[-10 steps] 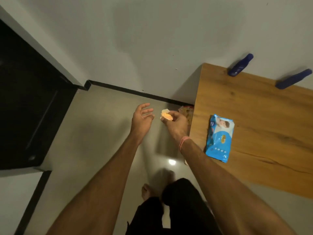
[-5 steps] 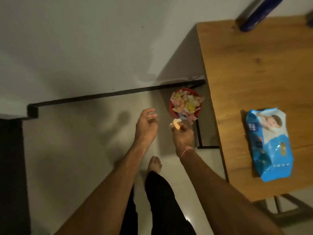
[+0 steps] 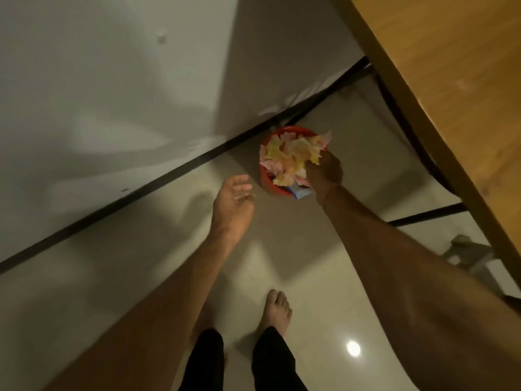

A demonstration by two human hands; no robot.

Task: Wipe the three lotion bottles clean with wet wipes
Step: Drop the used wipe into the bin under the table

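Disposal step, by my reading: right hand was down at the red bin on the floor, which sat just beside the black skirting line and near the left edge of the wooden table. Bin was heaped to its rim with crumpled yellow and pink wipes, with a scrap of blue wrapper at the near rim. Right hand rested on the near-right part of the heap, back of hand up, fingers buried in or behind the wipes; could not tell whether it gripped a wipe or had let go. Left hand hung in the air left of the bin, touching nothing, palm partly up, fingers loosely spread and relaxed, holding nothing. Lotion bottles and the wipe pack were not in view; presumably up on the table, outside the frame. Judgement on doing this step well: since the pile was already overfull, the wipe should be pressed down into the middle rather than dropped on top, or it may slide off onto the floor. Progress of the wiping itself could not be judged from this view. Bare feet stood near the bin.
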